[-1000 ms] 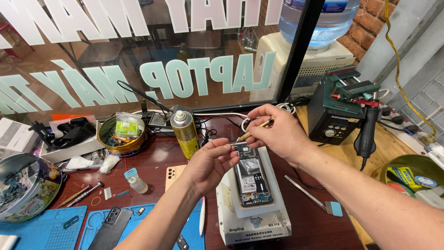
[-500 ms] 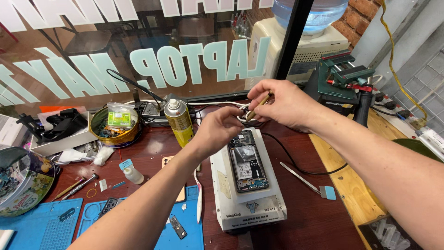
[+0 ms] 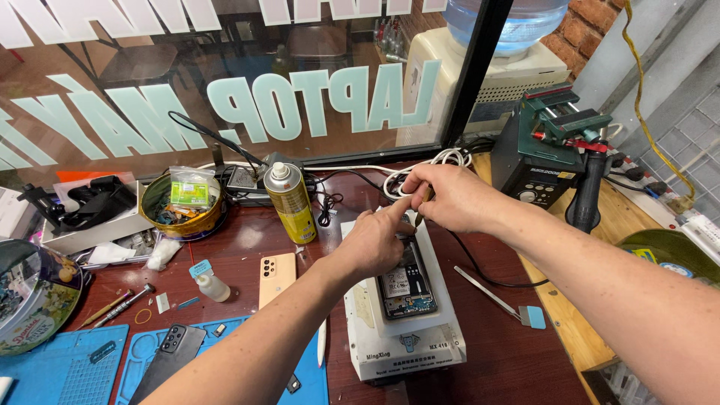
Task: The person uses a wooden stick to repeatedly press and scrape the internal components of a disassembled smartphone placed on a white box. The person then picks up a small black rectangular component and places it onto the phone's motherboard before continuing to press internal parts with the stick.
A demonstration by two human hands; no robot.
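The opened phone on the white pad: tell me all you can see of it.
The opened phone lies flat, back cover off, on the white heating pad, long axis running away from the camera. Dark internals show, with a blue-green board at the near end and a pale label mid-body. The left hand rests on its far end; the right hand holds a thin tool just above.

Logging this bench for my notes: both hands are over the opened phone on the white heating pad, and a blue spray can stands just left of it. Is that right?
Not quite: the spray can is yellow, not blue, as the head view shows. The rest holds: the left hand and right hand are over the opened phone on the white heating pad.
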